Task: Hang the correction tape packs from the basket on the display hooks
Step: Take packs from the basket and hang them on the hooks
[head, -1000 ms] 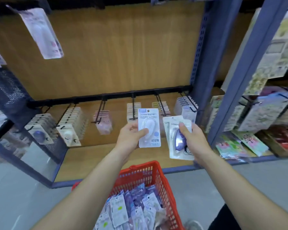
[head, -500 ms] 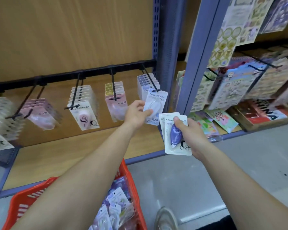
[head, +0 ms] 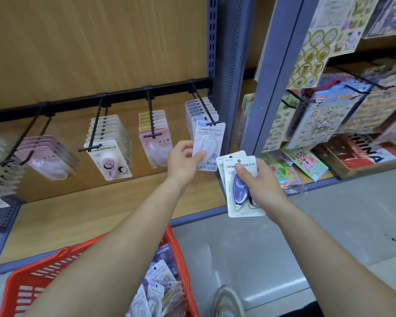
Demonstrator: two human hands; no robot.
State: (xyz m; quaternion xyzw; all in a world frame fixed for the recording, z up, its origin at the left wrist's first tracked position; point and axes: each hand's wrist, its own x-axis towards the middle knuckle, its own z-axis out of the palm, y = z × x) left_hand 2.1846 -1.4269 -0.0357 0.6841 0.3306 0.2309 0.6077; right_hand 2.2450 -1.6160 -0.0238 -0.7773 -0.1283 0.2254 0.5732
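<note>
Over the last second the left hand (head: 183, 161) has carried its white card pack with a clear blister over a pale correction tape (head: 207, 145) from the middle of the rack across to the rightmost black wire hook (head: 202, 105). The pack's top edge now sits right at the hook's crossbar tip. Whether the hang hole has caught the wire cannot be told from this view.

The thumb presses the front of the blister with the fingers behind, a pinch low on the card. That probably keeps the top free so the hole can be steered onto the tip. This hook already carries a row of similar blue-topped packs, which is likely why it was chosen.

Just below and to the right, the right hand (head: 263, 184) grips two white card packs with a purple dispenser (head: 240, 193), thumb across the front and fingers curled behind. They seem to be held in reserve, close to the rack, for a later hook.

More packs (head: 156, 291) lie in the red plastic basket (head: 183, 255) on the floor below the arms, so the job looks far from done. Pink packs hang from hooks further left on the black rail (head: 124, 94).
</note>
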